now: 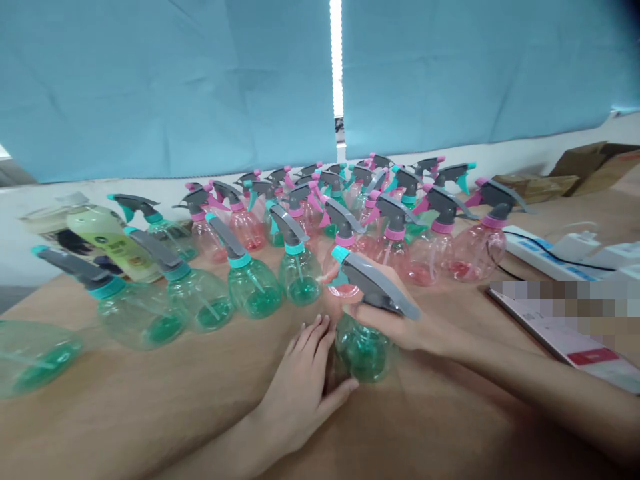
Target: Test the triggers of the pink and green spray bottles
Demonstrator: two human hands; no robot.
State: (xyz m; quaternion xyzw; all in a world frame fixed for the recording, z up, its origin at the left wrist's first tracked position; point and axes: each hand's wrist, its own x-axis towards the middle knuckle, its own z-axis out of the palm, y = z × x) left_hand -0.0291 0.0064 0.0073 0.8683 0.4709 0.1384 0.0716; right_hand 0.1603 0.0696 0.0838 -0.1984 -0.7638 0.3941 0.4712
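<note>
My right hand point(400, 317) is wrapped round the neck of a green spray bottle point(364, 350) with a grey and turquoise trigger head. The bottle is upright at the front middle of the table, its nozzle pointing left. Flat on the wood just left of its base lies my left hand point(305, 380), fingers stretched out and thumb toward the bottle. A row of similar green spray bottles point(256, 292) runs off to the left. Behind them stand several pink spray bottles point(477, 247), mixed with more green ones.
A phone point(565, 333) lies on the table point(200, 400) at right. Beyond it are a white power strip point(550, 253) with plugs and a cable, and cardboard boxes point(595, 167). At far left stands a light green labelled bottle point(113, 240). Blue sheeting point(175, 87) covers the back.
</note>
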